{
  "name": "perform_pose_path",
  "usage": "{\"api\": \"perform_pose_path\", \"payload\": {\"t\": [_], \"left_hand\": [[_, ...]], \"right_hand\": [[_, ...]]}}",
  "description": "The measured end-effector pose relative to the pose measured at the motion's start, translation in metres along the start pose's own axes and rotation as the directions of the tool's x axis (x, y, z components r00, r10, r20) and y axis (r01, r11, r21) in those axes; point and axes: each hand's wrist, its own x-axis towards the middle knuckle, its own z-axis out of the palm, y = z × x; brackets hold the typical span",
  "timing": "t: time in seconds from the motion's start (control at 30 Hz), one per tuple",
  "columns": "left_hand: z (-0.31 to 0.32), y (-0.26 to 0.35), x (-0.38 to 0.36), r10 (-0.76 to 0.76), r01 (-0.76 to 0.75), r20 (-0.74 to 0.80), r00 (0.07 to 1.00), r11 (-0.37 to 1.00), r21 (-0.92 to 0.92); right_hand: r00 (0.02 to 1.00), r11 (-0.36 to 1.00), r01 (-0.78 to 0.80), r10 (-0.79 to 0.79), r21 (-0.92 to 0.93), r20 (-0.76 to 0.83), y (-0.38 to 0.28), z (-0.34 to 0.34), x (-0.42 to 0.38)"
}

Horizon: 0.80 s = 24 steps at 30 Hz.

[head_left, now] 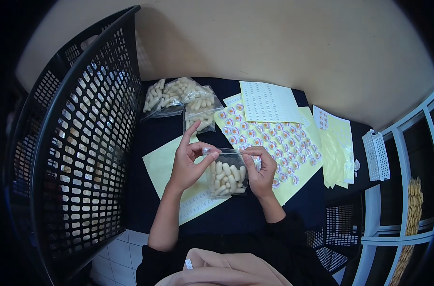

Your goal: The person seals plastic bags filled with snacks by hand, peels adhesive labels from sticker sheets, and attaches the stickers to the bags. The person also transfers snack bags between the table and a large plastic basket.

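Note:
A clear plastic bag (229,177) of pale, finger-shaped pieces hangs between my two hands. My left hand (190,156) pinches its top left corner with the thumb, its index finger stretched upward. At the top right corner my right hand (259,170) grips the edge between thumb and curled fingers. Behind the bag lies a yellowish backing sheet (167,162) with rows of small print on its lower part. To the right are sheets of round stickers (279,143), purple and white with an orange middle.
Several more filled bags (183,97) lie at the back of the dark table (148,138). A tall black crate (90,128) stands at the left. A white printed sheet (269,102) rests over the sticker sheets. A small white basket (376,155) is at the far right.

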Motion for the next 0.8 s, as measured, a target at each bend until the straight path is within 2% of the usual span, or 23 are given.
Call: {"api": "perform_pose_path", "payload": {"t": [0.13, 0.2, 0.37, 0.6, 0.67, 0.73, 0.8], "left_hand": [[-0.005, 0.004, 0.001, -0.011, 0.012, 0.006, 1.000, 1.000, -0.014], [-0.007, 0.002, 0.002, 0.046, -0.046, -0.003, 0.999, 0.994, 0.097], [-0.006, -0.006, 0.000, 0.094, -0.093, -0.023, 0.995, 0.994, 0.051], [0.001, -0.004, 0.000, 0.123, -0.123, 0.003, 0.992, 0.992, -0.028], [0.003, -0.003, -0.001, 0.108, -0.108, 0.006, 0.994, 0.994, -0.004], [0.006, -0.003, -0.001, 0.093, -0.093, 0.009, 0.996, 0.996, 0.017], [0.008, -0.004, -0.002, 0.085, -0.085, 0.040, 0.996, 0.996, 0.008]], "right_hand": [[0.999, 1.000, 0.024, -0.024, -0.004, -0.040, 0.002, -0.003, 0.002], [0.999, 0.999, 0.031, -0.031, -0.009, -0.036, 0.003, -0.004, 0.001], [0.998, 0.999, 0.042, -0.043, -0.030, -0.038, 0.001, -0.003, 0.000], [0.999, 0.989, -0.022, 0.026, 0.144, -0.021, 0.008, -0.003, -0.003], [0.999, 0.986, -0.032, 0.033, 0.165, -0.005, 0.006, -0.001, -0.003], [0.999, 0.946, -0.033, 0.029, 0.322, 0.018, -0.003, 0.003, -0.001], [0.998, 0.943, -0.058, 0.048, 0.329, 0.037, -0.003, 0.002, -0.003]]}}
